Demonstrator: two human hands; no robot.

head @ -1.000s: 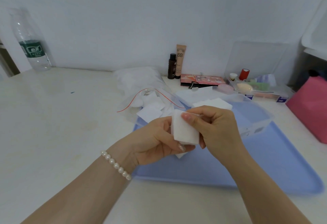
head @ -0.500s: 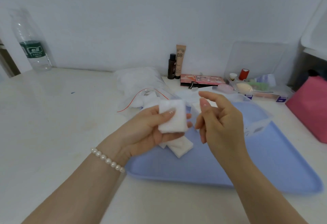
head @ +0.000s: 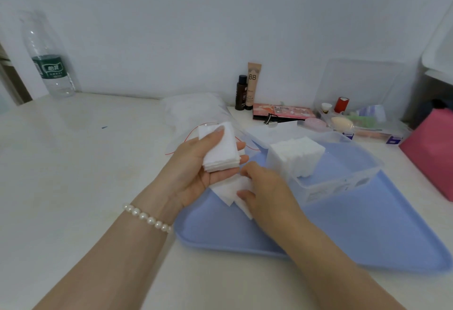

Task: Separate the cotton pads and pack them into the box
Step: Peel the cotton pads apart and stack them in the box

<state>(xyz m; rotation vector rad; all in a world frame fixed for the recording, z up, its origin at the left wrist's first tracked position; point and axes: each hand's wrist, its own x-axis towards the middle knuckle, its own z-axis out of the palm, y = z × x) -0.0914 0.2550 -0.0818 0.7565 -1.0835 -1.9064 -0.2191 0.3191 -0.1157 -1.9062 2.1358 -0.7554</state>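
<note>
My left hand (head: 193, 170) holds a stack of white square cotton pads (head: 221, 149) above the left end of the blue tray (head: 367, 233), thumb pressed on the top pad. My right hand (head: 267, 189) is lowered onto loose cotton pads (head: 228, 188) lying on the tray, its fingers curled round them. The clear plastic box (head: 343, 177) stands on the tray to the right, with a block of stacked pads (head: 296, 156) inside. A clear bag with a red zip line (head: 196, 111) holds more pads behind my left hand.
A water bottle (head: 49, 64) stands at the far left by the wall. Cosmetic bottles (head: 247, 89), a palette (head: 282, 112) and a clear organiser with small items (head: 355, 118) line the back. A pink box (head: 434, 153) sits at the right edge.
My right hand let go of the stack and dropped down to the loose pads on the tray. My left hand lifted the stack up and to the left.
</note>
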